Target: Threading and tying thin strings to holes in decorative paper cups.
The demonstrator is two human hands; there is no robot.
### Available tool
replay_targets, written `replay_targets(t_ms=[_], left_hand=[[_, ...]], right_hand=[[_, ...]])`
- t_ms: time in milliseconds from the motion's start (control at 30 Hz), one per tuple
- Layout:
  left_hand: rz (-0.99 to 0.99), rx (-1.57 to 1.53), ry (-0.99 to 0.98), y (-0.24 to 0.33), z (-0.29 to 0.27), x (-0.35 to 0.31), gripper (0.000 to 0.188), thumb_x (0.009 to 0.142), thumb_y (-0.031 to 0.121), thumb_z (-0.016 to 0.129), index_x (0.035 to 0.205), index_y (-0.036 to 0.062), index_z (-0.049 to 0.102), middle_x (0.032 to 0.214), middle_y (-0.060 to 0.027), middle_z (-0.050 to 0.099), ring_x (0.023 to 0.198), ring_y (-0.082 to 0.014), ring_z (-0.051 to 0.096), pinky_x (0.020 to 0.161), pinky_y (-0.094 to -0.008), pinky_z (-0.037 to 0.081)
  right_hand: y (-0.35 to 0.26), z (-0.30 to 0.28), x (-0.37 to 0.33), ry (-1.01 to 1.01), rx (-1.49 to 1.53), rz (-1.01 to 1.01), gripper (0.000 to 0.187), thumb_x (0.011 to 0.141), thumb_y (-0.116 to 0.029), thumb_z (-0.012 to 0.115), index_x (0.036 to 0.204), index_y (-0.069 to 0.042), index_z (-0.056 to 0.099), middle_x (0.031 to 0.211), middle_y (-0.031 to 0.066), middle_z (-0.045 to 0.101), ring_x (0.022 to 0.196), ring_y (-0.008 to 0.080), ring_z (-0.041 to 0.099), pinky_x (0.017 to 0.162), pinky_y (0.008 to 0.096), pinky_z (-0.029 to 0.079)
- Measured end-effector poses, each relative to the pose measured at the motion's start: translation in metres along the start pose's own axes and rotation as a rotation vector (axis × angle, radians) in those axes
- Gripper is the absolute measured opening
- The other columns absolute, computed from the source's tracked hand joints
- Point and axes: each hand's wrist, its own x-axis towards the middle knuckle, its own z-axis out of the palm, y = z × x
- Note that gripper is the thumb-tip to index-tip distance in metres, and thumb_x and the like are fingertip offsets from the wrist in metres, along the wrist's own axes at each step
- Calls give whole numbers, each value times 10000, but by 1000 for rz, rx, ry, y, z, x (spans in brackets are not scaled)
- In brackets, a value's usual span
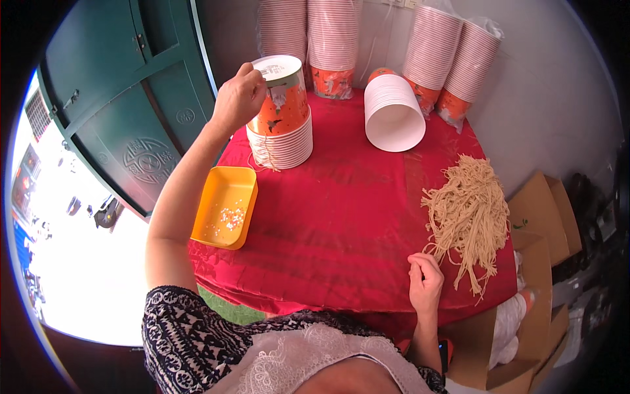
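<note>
Far left on the table, an upside-down stack of paper buckets (282, 146) shows white rims below and an orange printed bucket (279, 108) on top. My left hand (241, 98) is closed at the upper edge of that top bucket, its fingertips against the white base. Thin tan cords (266, 154) hang down the stack's side. At the right, a loose heap of tan cords (469, 213) lies on the cloth. Just left of its lower end, my right hand (426, 279) is closed, fingers pressed together; what they hold, if anything, is hidden.
A yellow plastic tray (209, 230) with small pale bits stands at the left table edge. Another bucket stack (394, 108) lies on its side on the red cloth (328, 223). Bagged bucket stacks (426, 52) line the back wall. Cardboard boxes (545, 210) stand beyond the right edge.
</note>
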Motion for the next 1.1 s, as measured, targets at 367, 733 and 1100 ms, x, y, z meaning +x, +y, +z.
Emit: replay_targets(t_ms=[367, 733, 1100], left_hand=[[60, 432, 145, 43, 1, -8, 152, 828, 81, 627, 954, 11, 673, 1146, -215, 573, 985, -371, 636, 780, -450, 557], [433, -31, -151, 147, 135, 46, 95, 836, 43, 611, 921, 5, 591, 969, -154, 559, 958, -339, 583, 822, -438, 505], [352, 21, -125, 151, 245, 75, 177, 779, -8, 598, 949, 8, 552, 951, -172, 583, 941, -349, 607, 808, -433, 529]], right_hand=[[-10, -3, 5, 9, 51, -17, 92, 895, 45, 583, 935, 61, 664, 947, 153, 675, 849, 248, 676, 764, 318, 533], [-12, -6, 3, 25, 66, -62, 63, 875, 6, 639, 924, 30, 669, 911, 153, 670, 813, 309, 680, 710, 357, 545], [-10, -6, 2, -24, 78, -72, 74, 868, -11, 645, 929, 26, 666, 943, 144, 671, 833, 311, 684, 715, 370, 556]])
